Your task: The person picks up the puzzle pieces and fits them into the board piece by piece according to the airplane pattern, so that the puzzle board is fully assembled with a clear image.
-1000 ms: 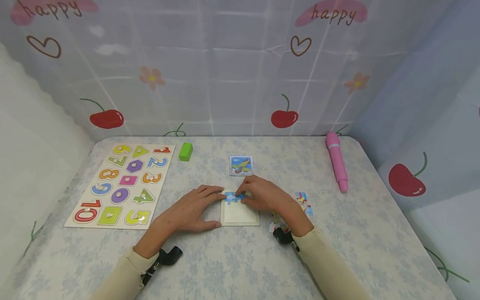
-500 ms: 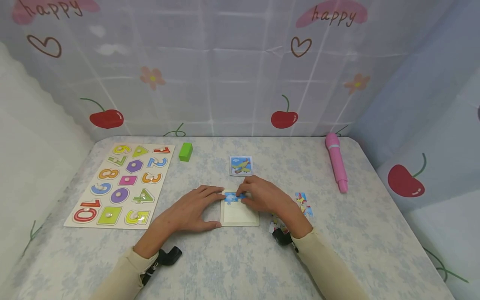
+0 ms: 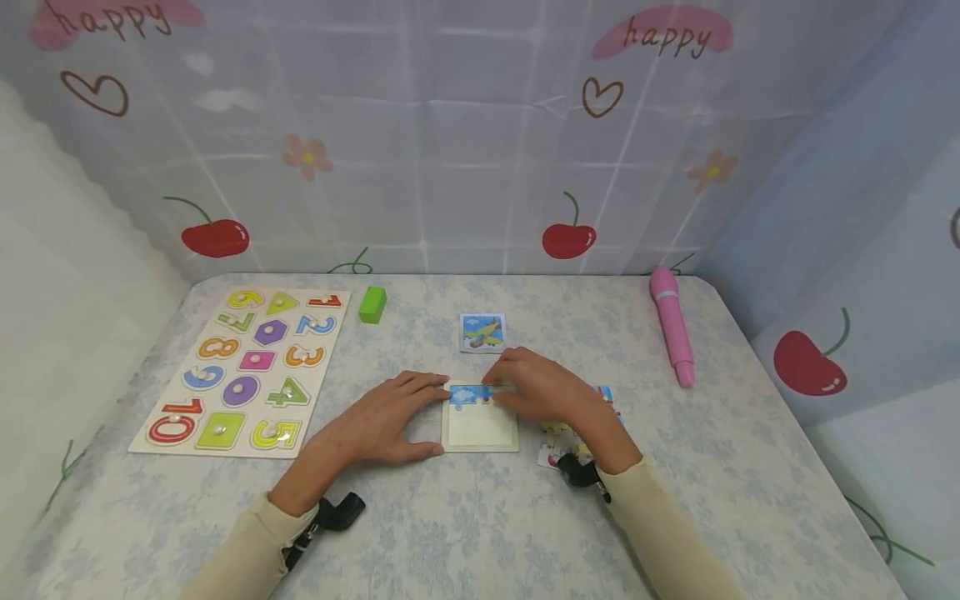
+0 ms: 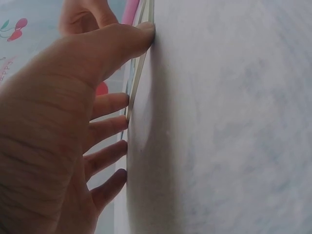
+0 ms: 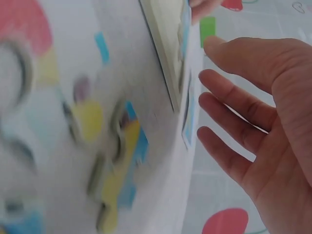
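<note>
A small cream puzzle tray (image 3: 483,432) lies in the middle of the table, with joined blue jigsaw pieces (image 3: 468,395) along its far edge. My left hand (image 3: 382,421) rests at the tray's left side, thumb and fingertips against its edge, as the left wrist view also shows. Over the tray's far right corner is my right hand (image 3: 542,387). In the right wrist view its fingers (image 5: 234,105) are relaxed and spread, with nothing between them. Loose jigsaw pieces (image 3: 553,450) lie right of the tray, partly hidden under the right wrist.
A picture card (image 3: 482,333) with a yellow plane lies beyond the tray. At the left is a number and shape board (image 3: 255,383), with a green block (image 3: 372,305) near its far corner. A pink microphone-shaped toy (image 3: 675,329) lies at the far right.
My right hand has let go of the blue jigsaw piece and shifted a little right, uncovering more of the blue row. The left hand has stayed in place.
</note>
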Demonstrator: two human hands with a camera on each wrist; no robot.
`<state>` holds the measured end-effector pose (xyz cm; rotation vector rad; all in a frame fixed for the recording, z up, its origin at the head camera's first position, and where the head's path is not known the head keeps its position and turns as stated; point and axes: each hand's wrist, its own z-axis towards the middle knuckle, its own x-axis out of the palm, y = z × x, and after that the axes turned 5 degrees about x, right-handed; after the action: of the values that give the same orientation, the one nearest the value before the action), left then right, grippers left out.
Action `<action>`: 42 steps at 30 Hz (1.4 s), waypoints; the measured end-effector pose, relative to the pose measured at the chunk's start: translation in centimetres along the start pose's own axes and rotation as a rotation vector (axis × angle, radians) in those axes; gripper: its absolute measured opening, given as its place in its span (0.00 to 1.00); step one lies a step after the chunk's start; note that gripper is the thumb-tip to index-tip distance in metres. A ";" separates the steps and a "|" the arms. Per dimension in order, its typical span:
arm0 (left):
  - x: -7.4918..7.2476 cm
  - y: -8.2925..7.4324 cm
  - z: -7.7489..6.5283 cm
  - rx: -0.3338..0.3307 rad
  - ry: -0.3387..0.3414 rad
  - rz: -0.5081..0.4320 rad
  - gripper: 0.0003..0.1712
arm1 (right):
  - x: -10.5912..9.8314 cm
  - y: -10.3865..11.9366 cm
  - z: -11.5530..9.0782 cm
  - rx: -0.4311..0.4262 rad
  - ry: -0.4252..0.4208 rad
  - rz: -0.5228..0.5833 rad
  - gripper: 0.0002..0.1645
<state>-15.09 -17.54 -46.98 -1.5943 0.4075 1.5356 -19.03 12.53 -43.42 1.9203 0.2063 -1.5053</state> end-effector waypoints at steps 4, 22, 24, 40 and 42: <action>0.0 -0.1 0.1 -0.015 0.016 -0.007 0.44 | -0.9 -0.7 -0.8 0.021 -0.012 0.037 0.16; -0.2 0.0 -0.1 -0.019 0.007 -0.011 0.44 | -2.3 -5.0 -4.5 0.059 -0.111 0.132 0.16; -0.2 0.0 -0.1 -0.027 0.016 -0.012 0.44 | -2.2 -5.5 -4.9 0.065 -0.119 0.130 0.16; -0.1 -0.2 0.0 -0.013 0.006 -0.005 0.44 | -2.6 -9.1 -8.3 0.140 -0.191 0.120 0.17; -0.1 -0.3 0.1 -0.018 0.009 -0.004 0.44 | -2.7 -9.5 -8.8 0.143 -0.194 0.126 0.17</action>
<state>-14.95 -17.37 -46.78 -1.6155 0.3961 1.5332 -17.70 25.71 -44.01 1.8432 -0.1094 -1.6464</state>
